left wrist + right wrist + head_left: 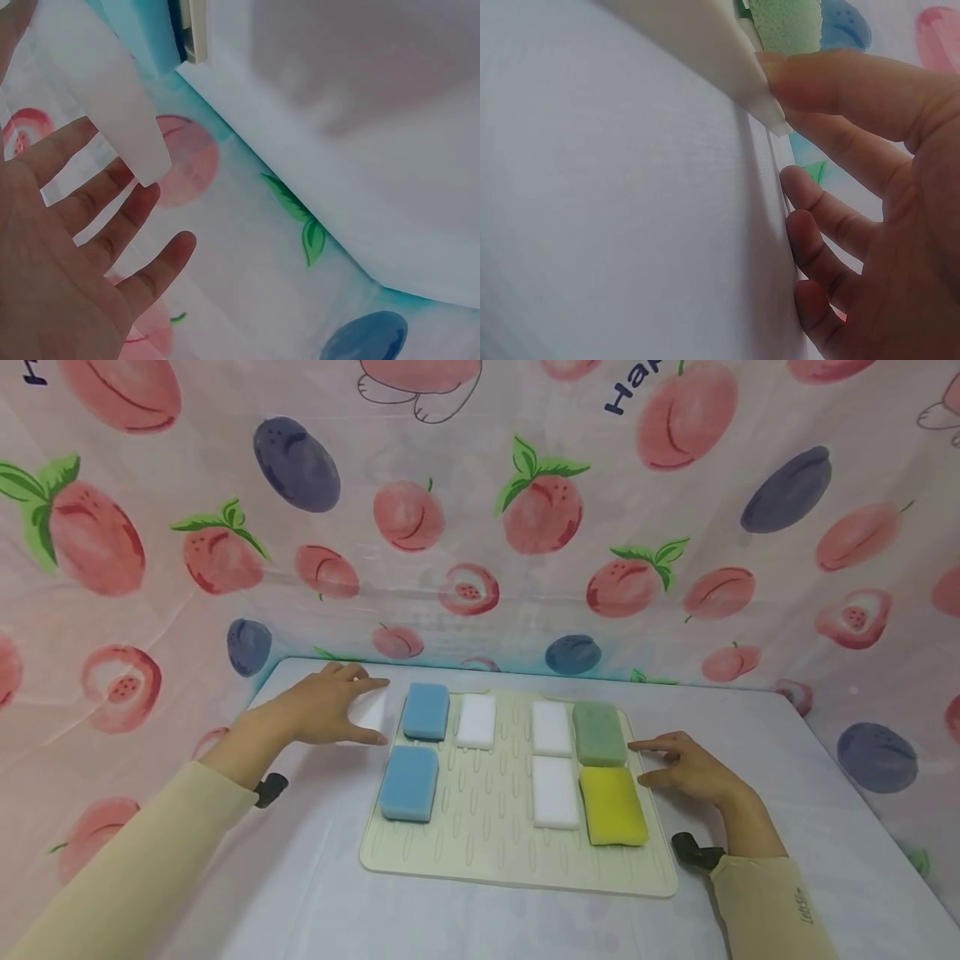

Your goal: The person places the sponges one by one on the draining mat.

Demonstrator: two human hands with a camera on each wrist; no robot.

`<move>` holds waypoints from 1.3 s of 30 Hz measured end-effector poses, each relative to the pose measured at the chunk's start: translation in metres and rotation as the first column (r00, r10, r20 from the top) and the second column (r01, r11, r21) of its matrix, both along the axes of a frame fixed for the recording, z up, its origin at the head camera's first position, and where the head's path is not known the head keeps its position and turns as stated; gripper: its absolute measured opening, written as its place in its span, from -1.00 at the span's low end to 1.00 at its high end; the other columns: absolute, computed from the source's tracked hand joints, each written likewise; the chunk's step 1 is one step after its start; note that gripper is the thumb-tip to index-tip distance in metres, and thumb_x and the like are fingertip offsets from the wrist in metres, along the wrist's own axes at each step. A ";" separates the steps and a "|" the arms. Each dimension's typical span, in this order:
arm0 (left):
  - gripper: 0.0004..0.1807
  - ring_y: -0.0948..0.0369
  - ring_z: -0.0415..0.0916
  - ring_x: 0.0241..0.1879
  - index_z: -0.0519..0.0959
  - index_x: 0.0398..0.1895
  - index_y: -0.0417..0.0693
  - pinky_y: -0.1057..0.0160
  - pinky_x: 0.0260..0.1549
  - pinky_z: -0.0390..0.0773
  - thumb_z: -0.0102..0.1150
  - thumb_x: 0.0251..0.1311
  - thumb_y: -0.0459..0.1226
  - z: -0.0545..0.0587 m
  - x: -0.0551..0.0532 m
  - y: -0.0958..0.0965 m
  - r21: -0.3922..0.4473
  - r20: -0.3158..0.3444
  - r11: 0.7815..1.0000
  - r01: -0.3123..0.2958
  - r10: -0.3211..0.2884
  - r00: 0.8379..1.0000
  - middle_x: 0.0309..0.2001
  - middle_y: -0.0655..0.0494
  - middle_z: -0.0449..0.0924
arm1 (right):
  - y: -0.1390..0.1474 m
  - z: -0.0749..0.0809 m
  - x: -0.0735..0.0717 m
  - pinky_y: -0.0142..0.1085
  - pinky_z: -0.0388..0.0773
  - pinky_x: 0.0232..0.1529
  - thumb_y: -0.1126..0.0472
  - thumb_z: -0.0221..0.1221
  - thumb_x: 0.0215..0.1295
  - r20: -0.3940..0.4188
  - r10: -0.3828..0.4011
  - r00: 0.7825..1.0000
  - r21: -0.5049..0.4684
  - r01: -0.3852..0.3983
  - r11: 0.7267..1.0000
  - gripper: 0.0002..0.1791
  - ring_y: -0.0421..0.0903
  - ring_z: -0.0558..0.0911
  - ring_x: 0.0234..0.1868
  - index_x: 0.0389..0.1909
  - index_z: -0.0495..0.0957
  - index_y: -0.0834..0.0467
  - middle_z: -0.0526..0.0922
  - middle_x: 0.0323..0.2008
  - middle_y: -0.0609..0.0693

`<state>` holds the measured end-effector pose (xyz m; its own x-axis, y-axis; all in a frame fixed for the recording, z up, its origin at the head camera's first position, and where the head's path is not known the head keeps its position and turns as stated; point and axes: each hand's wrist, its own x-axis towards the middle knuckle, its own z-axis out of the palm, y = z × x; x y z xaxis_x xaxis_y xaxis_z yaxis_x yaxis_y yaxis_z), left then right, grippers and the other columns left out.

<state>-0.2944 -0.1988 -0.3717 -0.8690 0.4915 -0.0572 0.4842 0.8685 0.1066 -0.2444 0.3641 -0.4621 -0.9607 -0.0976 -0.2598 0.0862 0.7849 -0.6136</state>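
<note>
My left hand (326, 703) pinches a white sponge block (105, 90) between thumb and fingers, off the left edge of a cream ribbed mat (487, 810). Beside it on the mat lie a blue sponge (426, 710) and, nearer me, another blue sponge (409, 783). To the right of the upper blue one lies a white block (476, 722). My right hand (693, 768) rests at the mat's right edge, fingertips at the rim beside a green sponge (600, 733); it holds nothing. A yellow sponge (613, 806) lies below the green one.
Two more white blocks, an upper one (551, 727) and a lower one (555, 792), lie left of the green and yellow sponges. The mat lies on a white table (300, 877). A fruit-printed cloth (465, 510) hangs behind and at the sides.
</note>
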 end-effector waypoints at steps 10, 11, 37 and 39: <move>0.10 -0.15 0.30 0.38 0.35 0.57 0.20 -0.32 0.32 0.38 0.39 -0.05 0.43 0.004 0.009 0.014 -0.011 -0.013 1.000 -0.003 0.003 1.000 0.37 -0.09 0.42 | -0.001 0.001 0.000 0.38 0.34 0.29 0.01 0.47 0.16 -0.005 0.003 1.000 0.002 -0.003 1.000 -0.27 0.34 0.32 0.30 0.38 0.55 0.03 0.21 0.44 0.32; 0.11 -0.15 0.31 0.37 0.36 0.56 0.19 -0.32 0.32 0.39 0.39 -0.05 0.44 0.004 0.009 0.015 -0.012 -0.021 1.000 0.002 -0.003 1.000 0.36 -0.09 0.43 | -0.002 0.001 0.000 0.38 0.34 0.29 0.01 0.47 0.16 -0.005 0.002 1.000 0.001 -0.002 1.000 -0.27 0.34 0.32 0.30 0.38 0.56 0.03 0.21 0.44 0.32; 0.10 -0.09 0.37 0.30 0.39 0.54 0.12 -0.20 0.23 0.48 0.33 -0.03 0.48 0.011 0.029 0.044 -0.022 -0.083 0.995 0.100 -0.101 0.991 0.30 -0.05 0.47 | -0.001 -0.001 -0.001 0.37 0.34 0.27 0.00 0.47 0.15 -0.006 -0.002 1.000 0.000 0.002 1.000 -0.27 0.33 0.31 0.29 0.38 0.56 0.01 0.22 0.43 0.31; 0.11 -0.07 0.38 0.28 0.39 0.54 0.13 -0.17 0.21 0.49 0.29 -0.02 0.50 0.010 0.030 0.046 -0.028 -0.089 0.994 0.108 -0.110 0.990 0.30 -0.03 0.47 | -0.001 -0.002 -0.001 0.37 0.35 0.26 0.00 0.47 0.15 -0.010 -0.002 1.000 0.009 0.002 1.000 -0.28 0.32 0.32 0.29 0.38 0.56 0.00 0.23 0.43 0.31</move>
<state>-0.2648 -0.1527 -0.3615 -0.8122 0.5833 0.0067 0.5831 0.8115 0.0385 -0.2452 0.3629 -0.4640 -0.9636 -0.0932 -0.2507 0.0817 0.7900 -0.6077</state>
